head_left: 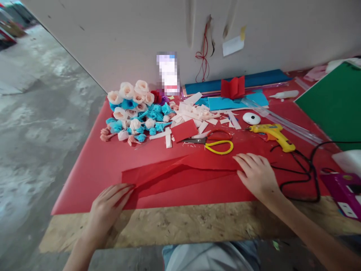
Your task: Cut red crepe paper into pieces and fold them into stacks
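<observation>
A long strip of red crepe paper [180,177] lies across the front of the red-covered table, partly folded over along its length. My left hand [108,205] pinches its left end, fingers pressed together near the front edge. At the other end, my right hand [256,175] grips the paper with the thumb underneath and fingers bent over it. Just behind the strip rest scissors [218,146] with one yellow and one red handle loop, touching a small red paper piece [184,130].
Paper flowers [135,113] in blue, peach and white are heaped at the back left. Cut white strips [194,113] lie beside them. A yellow glue gun [276,136] with black cable sits right, near a purple power box [342,192] and a green board [335,105].
</observation>
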Demonstrator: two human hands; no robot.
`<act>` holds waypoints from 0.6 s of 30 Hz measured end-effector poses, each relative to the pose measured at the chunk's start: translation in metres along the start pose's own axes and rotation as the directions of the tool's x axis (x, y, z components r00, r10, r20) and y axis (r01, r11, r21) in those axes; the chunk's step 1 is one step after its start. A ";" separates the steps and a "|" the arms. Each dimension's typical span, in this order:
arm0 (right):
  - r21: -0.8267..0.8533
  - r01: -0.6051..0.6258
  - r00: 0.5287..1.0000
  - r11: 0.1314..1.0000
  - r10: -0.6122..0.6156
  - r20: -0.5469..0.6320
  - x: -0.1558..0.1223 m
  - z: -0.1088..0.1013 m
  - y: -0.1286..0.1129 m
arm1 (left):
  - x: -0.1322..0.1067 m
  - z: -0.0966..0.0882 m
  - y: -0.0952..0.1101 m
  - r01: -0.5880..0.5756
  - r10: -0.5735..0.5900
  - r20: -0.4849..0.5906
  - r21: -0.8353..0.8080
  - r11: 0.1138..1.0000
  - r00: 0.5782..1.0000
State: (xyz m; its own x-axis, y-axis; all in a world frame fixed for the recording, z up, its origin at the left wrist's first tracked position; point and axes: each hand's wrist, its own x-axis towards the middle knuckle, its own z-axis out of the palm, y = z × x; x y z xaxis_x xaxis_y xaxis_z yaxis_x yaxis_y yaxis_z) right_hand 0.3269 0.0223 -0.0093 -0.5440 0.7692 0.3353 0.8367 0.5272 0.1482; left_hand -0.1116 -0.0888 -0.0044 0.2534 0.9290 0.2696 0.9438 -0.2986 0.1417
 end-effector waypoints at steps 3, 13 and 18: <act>0.038 -0.080 0.996 0.996 0.079 0.030 -0.012 -0.001 0.020 | 0.000 -0.003 -0.010 0.154 -0.158 -0.020 -0.146 0.977 0.987; 0.302 -0.323 0.932 0.897 0.356 -0.062 0.009 -0.069 0.060 | 0.029 -0.058 -0.024 0.454 -0.475 0.051 -0.398 0.797 0.879; 0.260 -0.612 0.762 0.747 0.469 0.447 0.020 -0.087 0.109 | 0.053 -0.069 -0.037 0.613 -0.502 0.353 -0.439 0.656 0.790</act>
State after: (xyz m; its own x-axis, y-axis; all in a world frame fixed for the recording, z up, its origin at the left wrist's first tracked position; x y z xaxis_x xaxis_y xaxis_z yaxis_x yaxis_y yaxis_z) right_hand 0.4130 0.0637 0.0949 -0.0499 0.9946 -0.0913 0.9415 0.0164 -0.3365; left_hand -0.1473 -0.0435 0.0703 -0.1987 0.9606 -0.1944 0.6815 0.2779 0.6769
